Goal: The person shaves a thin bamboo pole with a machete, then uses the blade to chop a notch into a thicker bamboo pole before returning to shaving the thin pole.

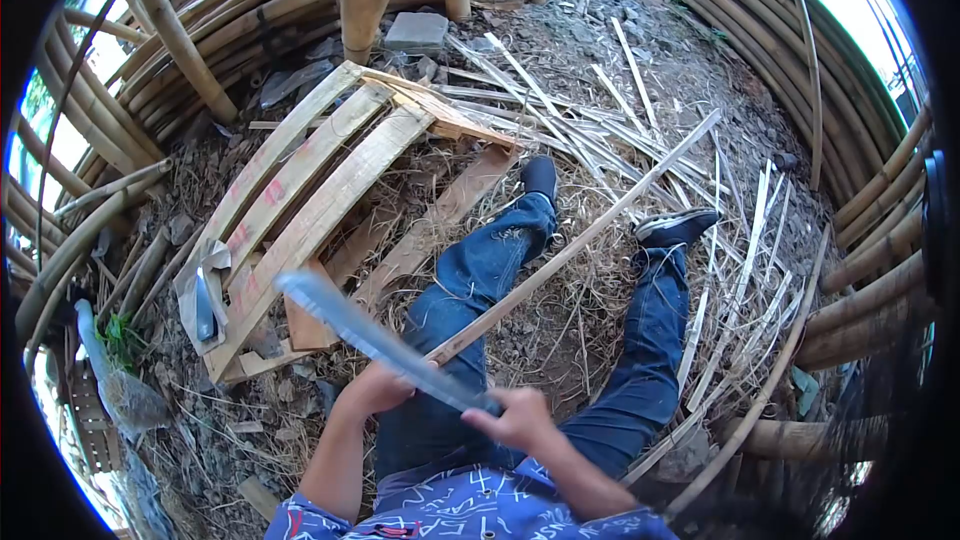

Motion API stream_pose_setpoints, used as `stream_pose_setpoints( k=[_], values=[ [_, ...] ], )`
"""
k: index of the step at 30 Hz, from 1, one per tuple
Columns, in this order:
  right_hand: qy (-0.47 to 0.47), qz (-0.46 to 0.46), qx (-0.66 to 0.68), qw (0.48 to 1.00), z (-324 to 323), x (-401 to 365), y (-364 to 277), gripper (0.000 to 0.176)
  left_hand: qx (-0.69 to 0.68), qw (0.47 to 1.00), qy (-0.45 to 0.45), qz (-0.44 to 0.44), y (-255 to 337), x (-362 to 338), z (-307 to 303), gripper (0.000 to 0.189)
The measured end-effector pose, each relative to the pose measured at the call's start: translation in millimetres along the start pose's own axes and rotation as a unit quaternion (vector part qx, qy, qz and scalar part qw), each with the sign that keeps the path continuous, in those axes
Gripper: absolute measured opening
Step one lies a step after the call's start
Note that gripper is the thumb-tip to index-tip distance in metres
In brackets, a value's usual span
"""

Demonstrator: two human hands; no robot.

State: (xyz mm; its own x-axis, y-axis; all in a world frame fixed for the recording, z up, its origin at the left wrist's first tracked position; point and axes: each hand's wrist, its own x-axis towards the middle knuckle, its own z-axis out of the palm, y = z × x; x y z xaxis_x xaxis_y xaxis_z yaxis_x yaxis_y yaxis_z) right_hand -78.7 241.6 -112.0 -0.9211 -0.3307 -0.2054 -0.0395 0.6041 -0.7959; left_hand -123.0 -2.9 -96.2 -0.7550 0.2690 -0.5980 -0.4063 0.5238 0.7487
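Long pale bamboo strip (565, 255): left grip (380, 387) closed round it, right grip (516, 420) clenching broad steel machete (365, 336); I'd shave shallow, outward.

Head-worn view, facing forward and down

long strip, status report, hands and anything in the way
Left hand on near end of long strip. Right hand gripping machete. Blade close to left hand. Loose strips on ground ahead.

Bright daylight glares white beyond the curved brown bamboo poles (890, 175), fisheye distortion bends the black-rimmed edges, and the long grey metal blade (375, 340) blurs.
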Motion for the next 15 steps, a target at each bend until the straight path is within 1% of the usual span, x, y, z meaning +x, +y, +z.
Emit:
stream_pose_setpoints(
  k=[1, 2, 3, 4, 5, 6, 7, 9, 10, 11, 12, 13, 15],
  values=[
    [-0.003, -0.034, -0.01, 0.999, 7.2, -5.9, -9.7, 0.043, 0.0, 1.0, 0.025, 0.009, 4.3, -0.4, 1.1, 0.046],
    [-0.001, -0.029, -0.006, 1.0, 7.2, -7.2, -16.3, 0.043, 0.009, 0.999, 0.012, -0.047, 12.1, -2.2, -1.0, 0.043],
    [-0.01, -0.034, 0.027, 0.999, 6.5, -7.6, -24.0, 0.043, 0.015, 0.999, 0.004, -0.052, 13.5, -1.7, -1.5, 0.043],
    [-0.02, -0.036, 0.06, 0.997, 5.5, -7.5, -29.6, 0.043, 0.023, 0.999, 0.025, -0.037, 12.9, -3.1, -0.3, 0.043],
    [0.019, -0.06, 0.082, 0.995, -0.1, -5.4, -32.0, 0.041, 0.028, 0.998, 0.044, -0.024, 11.1, -6.3, 3.2, 0.043],
    [0.032, -0.045, 0.084, 0.995, -3.6, -2.2, -27.1, 0.043, 0.028, 0.999, 0.035, -0.029, 9.8, -8.0, 6.1, 0.043],
    [0.043, -0.034, 0.085, 0.995, -7.8, 0.9, -21.5, 0.045, 0.024, 0.999, 0.045, -0.008, 8.5, -9.5, 8.4, 0.041],
    [0.057, 0.009, 0.127, 0.99, -25.7, 5.6, -21.8, 0.041, 0.014, 0.996, 0.075, 0.041, 8.6, -9.0, 9.3, 0.036],
    [0.054, 0.028, 0.135, 0.989, -30.8, 5.9, -14.1, 0.038, 0.009, 0.996, 0.079, 0.042, 10.6, -9.3, 10.1, 0.036],
    [0.05, 0.024, 0.13, 0.99, -34.0, 5.6, -10.9, 0.038, 0.016, 0.994, 0.084, 0.062, 13.7, -10.4, 11.0, 0.036],
    [0.064, 0.064, 0.196, 0.976, -35.7, 4.7, -8.8, 0.037, 0.025, 0.992, 0.088, 0.084, 15.7, -11.1, 11.1, 0.037],
    [0.082, 0.105, 0.264, 0.955, -35.0, 3.2, -6.6, 0.036, 0.025, 0.992, 0.088, 0.086, 16.7, -10.9, 10.5, 0.037],
    [0.105, 0.106, 0.271, 0.951, -26.8, -1.6, 5.8, 0.037, 0.01, 0.995, 0.077, 0.061, 21.0, -7.0, 11.0, 0.037]
  ],
)
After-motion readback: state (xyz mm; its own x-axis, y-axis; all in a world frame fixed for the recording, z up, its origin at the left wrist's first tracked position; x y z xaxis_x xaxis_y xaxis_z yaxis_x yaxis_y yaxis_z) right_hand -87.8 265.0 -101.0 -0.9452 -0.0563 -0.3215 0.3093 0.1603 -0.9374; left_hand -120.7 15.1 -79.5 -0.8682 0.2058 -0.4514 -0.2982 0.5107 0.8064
